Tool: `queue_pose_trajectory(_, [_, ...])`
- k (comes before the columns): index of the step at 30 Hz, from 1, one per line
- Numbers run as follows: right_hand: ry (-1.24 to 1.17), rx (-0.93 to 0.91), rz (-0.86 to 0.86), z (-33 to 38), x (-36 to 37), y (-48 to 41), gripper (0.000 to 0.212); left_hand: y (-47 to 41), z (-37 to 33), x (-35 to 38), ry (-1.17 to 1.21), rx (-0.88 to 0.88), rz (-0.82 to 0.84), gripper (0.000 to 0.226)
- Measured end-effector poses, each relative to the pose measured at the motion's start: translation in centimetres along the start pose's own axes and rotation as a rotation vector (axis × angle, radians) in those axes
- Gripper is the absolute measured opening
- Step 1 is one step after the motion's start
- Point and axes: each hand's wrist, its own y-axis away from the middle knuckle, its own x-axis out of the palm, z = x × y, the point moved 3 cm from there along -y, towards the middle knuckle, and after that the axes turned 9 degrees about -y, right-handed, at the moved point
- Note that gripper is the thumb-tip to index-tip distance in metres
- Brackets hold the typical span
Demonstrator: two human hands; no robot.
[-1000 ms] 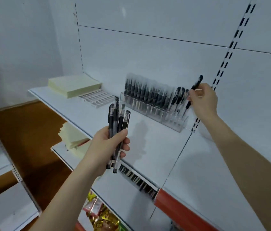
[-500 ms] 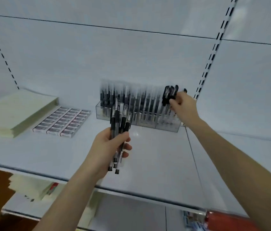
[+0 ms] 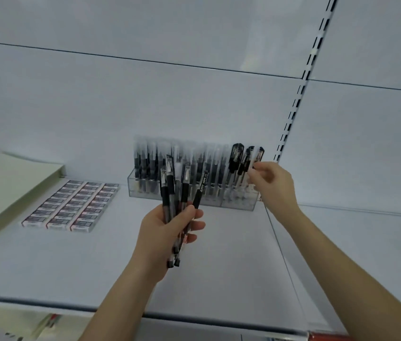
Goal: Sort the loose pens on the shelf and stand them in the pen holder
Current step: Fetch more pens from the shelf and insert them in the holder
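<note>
In the pen holder [image 3: 239, 205], pens [image 3: 150, 159] blur behind the left hand's [image 3: 165, 232] bundle [image 3: 184, 190].

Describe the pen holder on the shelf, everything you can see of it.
The pen holder is a long, low, clear box, plastic by its look, level on the white shelf against the back wall. In it black pens stand upright in close rows. The right hand has its fingers at the pens on its right end; whether they grip cannot be told. The bundle of pens in the left hand hides part of its front.
</note>
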Motion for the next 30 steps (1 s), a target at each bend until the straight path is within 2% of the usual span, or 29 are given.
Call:
queue_pose_trajectory(1, [-0.086, 0.006, 0.042, 0.8, -0.1, 1.1, 0.009, 0.0, -0.1, 0.5, 0.007, 0.009, 0.018, 0.008])
queue_pose_trajectory(3, [-0.212, 0.034, 0.187, 2.4, 0.4, 3.1, 0.004, 0.0, -0.1, 1.5, 0.008, 0.029, 0.05, 0.009])
queue_pose_trajectory(6, [-0.24, 0.053, 0.291, 3.8, 0.9, 4.8, 0.002, 0.0, -0.1, 3.1, 0.003, 0.055, 0.097, 0.01])
queue_pose_trajectory(12, [-0.254, 0.098, 0.252, 3.5, -0.1, 4.2, 0.003, -0.3, 0.4, 4.4, -0.013, 0.059, 0.121, 0.008])
queue_pose_trajectory(15, [-0.368, 0.1, 0.042, 3.2, -2.7, 1.3, 0.007, -0.8, 0.8, 3.8, -0.02, 0.019, 0.06, 0.005])
queue_pose_trajectory(17, [-0.317, 0.03, -0.103, 3.0, -4.2, -0.8, 0.007, -1.0, 1.0, 3.3, -0.03, 0.0, 0.014, 0.005])
queue_pose_trajectory(20, [-0.157, -0.069, -0.169, 2.5, -4.5, -3.1, 0.007, -1.0, 1.0, 3.0, -0.053, -0.01, -0.018, 0.006])
queue_pose_trajectory(30, [0.12, -0.153, 0.0, 1.4, -1.2, -5.0, 0.013, -0.9, 1.3, 2.4, -0.044, -0.023, -0.049, 0.006])
